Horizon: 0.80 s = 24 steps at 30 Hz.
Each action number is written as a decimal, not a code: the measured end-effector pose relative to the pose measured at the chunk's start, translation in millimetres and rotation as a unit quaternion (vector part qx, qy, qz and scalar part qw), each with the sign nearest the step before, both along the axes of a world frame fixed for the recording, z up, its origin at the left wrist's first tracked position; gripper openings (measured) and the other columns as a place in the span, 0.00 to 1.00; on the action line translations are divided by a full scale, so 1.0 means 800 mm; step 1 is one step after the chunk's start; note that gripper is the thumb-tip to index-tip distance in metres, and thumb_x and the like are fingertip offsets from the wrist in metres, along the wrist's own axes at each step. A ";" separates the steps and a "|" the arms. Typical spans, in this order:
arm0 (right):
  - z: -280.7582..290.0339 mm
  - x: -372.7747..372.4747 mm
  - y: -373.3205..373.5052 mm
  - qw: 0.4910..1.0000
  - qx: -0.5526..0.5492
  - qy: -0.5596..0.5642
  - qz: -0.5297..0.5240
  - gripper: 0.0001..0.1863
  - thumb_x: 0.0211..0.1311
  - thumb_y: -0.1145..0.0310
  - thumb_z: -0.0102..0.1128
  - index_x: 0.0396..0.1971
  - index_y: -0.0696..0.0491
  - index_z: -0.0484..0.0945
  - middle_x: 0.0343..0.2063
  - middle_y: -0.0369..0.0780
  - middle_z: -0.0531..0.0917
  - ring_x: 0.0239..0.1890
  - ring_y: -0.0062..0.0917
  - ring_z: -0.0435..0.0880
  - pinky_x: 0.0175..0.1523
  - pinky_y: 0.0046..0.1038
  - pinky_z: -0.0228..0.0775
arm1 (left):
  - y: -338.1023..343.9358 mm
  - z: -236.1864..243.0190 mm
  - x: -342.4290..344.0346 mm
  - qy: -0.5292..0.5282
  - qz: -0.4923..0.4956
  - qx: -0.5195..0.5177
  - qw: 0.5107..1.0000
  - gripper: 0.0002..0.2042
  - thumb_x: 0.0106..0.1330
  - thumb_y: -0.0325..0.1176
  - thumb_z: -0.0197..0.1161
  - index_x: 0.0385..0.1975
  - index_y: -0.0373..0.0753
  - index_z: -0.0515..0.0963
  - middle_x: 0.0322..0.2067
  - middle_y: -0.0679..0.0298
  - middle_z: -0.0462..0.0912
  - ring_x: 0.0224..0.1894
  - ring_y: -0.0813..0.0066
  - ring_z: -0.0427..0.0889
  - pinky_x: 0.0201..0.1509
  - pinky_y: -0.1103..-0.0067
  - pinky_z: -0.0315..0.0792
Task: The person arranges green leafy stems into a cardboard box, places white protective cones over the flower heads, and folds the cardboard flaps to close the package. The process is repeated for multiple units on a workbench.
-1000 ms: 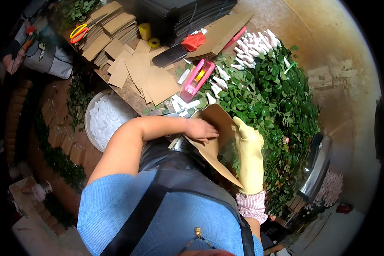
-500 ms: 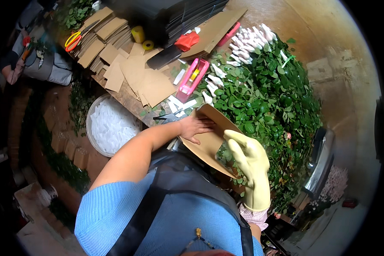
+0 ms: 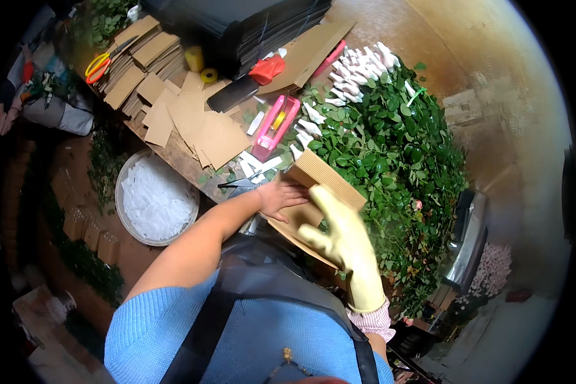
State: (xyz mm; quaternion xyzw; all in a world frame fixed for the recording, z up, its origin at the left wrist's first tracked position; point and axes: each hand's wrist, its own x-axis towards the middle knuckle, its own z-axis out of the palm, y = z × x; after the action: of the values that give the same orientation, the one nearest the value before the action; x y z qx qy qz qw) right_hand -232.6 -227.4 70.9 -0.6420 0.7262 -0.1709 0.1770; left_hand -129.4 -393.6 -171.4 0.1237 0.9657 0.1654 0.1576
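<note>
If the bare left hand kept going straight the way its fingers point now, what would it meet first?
Probably nothing new: the left hand already rests on the folded cardboard sheet, fingers pointing right. Beyond the sheet lies the heap of green leafy stems. The yellow-gloved right hand grips the sheet from below.

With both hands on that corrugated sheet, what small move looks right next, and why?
Probably fold the cardboard sheet further around. The bare left hand presses its near face, the gloved right hand cups its lower edge, and it stands bent beside the green stems.
</note>
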 end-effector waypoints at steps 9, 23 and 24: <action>-0.085 0.065 -0.029 0.920 0.360 0.130 0.080 0.27 0.68 0.65 0.56 0.67 0.41 0.70 0.39 0.46 0.89 0.44 0.43 0.88 0.49 0.45 0.79 | 0.004 -0.055 0.009 0.210 -0.010 0.051 0.976 0.47 0.64 0.70 0.53 0.76 0.43 0.60 0.78 0.58 0.58 0.81 0.60 0.52 0.81 0.52 0.40; -0.289 0.080 -0.300 0.827 0.089 0.517 0.200 0.51 0.57 0.50 0.70 0.77 0.49 0.55 0.76 0.46 0.61 0.77 0.41 0.61 0.78 0.36 0.54 | -0.004 -0.062 0.005 0.274 0.015 0.276 0.921 0.37 0.61 0.55 0.63 0.65 0.34 0.70 0.65 0.51 0.74 0.71 0.54 0.68 0.78 0.60 0.56; -0.280 0.089 -0.306 0.876 0.107 0.427 0.199 0.48 0.59 0.55 0.69 0.77 0.49 0.56 0.76 0.46 0.61 0.76 0.41 0.62 0.77 0.35 0.57 | -0.004 -0.066 0.009 0.268 0.024 0.284 0.920 0.37 0.61 0.55 0.63 0.65 0.34 0.71 0.65 0.51 0.74 0.71 0.54 0.68 0.77 0.60 0.57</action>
State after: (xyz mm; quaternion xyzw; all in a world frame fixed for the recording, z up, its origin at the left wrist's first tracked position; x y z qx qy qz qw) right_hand -161.5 -472.0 -153.2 -0.7607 0.6017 0.2376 -0.0521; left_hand -122.5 -397.0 -223.8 0.1796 0.8870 0.3970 -0.1526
